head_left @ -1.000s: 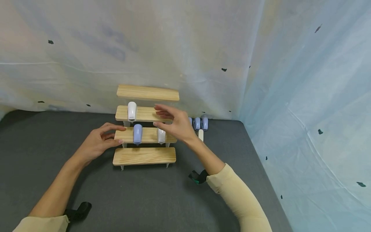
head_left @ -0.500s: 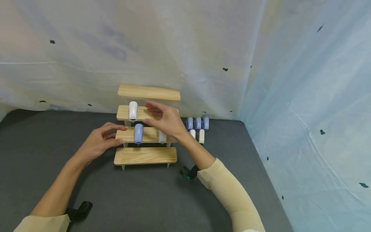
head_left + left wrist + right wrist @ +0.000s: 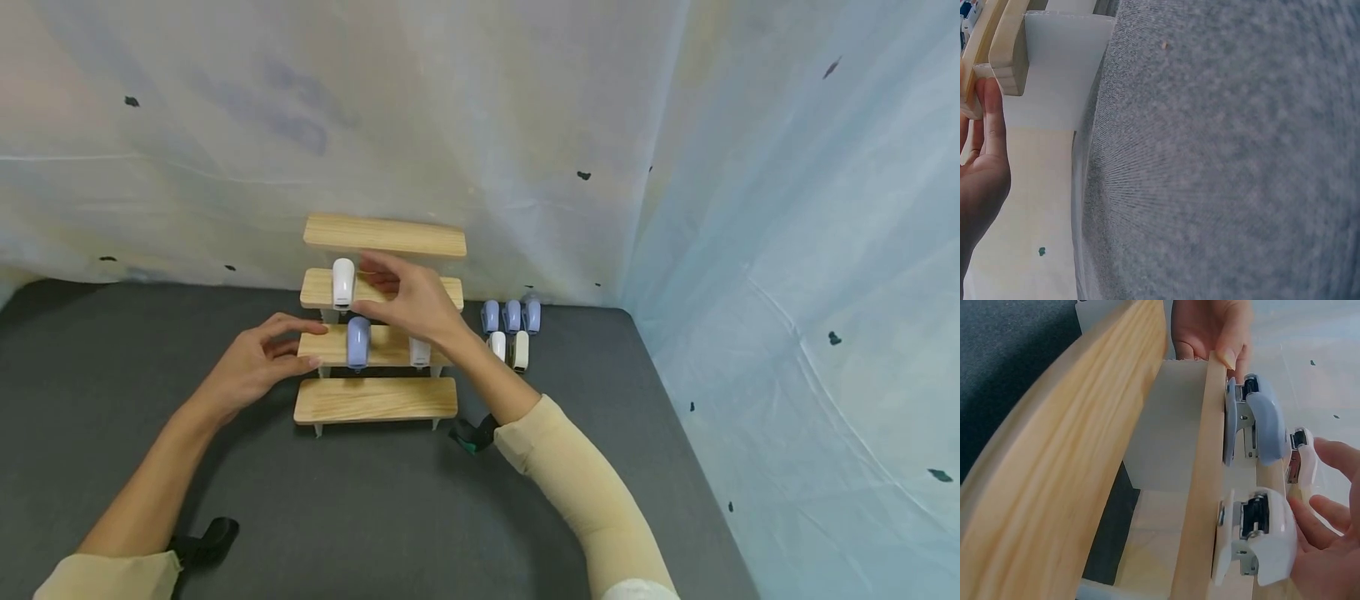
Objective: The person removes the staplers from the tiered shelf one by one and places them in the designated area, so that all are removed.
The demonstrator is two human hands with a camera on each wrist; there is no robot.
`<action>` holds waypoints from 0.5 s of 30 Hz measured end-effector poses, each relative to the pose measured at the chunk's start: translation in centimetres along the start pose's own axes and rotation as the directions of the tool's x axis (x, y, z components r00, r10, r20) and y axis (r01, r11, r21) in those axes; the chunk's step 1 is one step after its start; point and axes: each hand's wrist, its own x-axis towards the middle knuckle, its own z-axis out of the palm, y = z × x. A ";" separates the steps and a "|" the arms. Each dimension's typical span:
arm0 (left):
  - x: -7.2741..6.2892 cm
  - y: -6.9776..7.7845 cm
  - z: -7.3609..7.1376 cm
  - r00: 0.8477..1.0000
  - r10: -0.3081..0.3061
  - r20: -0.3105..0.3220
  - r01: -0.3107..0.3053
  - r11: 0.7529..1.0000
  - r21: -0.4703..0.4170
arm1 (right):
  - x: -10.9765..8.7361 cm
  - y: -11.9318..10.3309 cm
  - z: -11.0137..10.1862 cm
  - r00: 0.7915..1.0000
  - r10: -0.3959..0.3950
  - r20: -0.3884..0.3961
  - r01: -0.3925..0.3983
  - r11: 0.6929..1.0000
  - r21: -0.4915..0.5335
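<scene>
A stepped display rack with wooden shelves [image 3: 375, 400] stands before me. On its second shelf from the bottom [image 3: 393, 337] sit a lilac mini stapler [image 3: 358, 342] and a white mini stapler [image 3: 419, 353], partly behind my right wrist. Another white mini stapler [image 3: 342, 283] stands toward the left of the third shelf. My left hand [image 3: 251, 367] pinches the left end of the second shelf; the left wrist view shows its fingers [image 3: 994, 119] against the board. My right hand [image 3: 412, 300], fingers curved and apart, is just right of the upper white stapler; whether it touches cannot be told.
Right of the rack, several lilac staplers [image 3: 512, 317] stand in a row on the dark cloth [image 3: 360, 517]. In front of them are a white stapler [image 3: 497, 343] and a cream one [image 3: 520, 352]. A pale sheet [image 3: 480, 125] hangs close behind the top shelf [image 3: 384, 236].
My right hand has moved left along the third shelf to beside the upper white stapler, uncovering the staplers on the cloth. The left hand stays on the second shelf.
</scene>
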 end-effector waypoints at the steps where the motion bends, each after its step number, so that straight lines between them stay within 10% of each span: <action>1: 0.0 0.0 0.0 1.000 -0.002 -0.001 0.002 1.000 0.001 | 0.1 -0.1 0.0 1.000 0.001 0.005 -0.001 1.000 -0.002; 15: 0.0 0.0 -0.1 1.000 -0.010 0.002 0.010 1.000 0.002 | 1.1 -0.6 0.8 0.998 0.041 0.043 -0.035 0.990 -0.136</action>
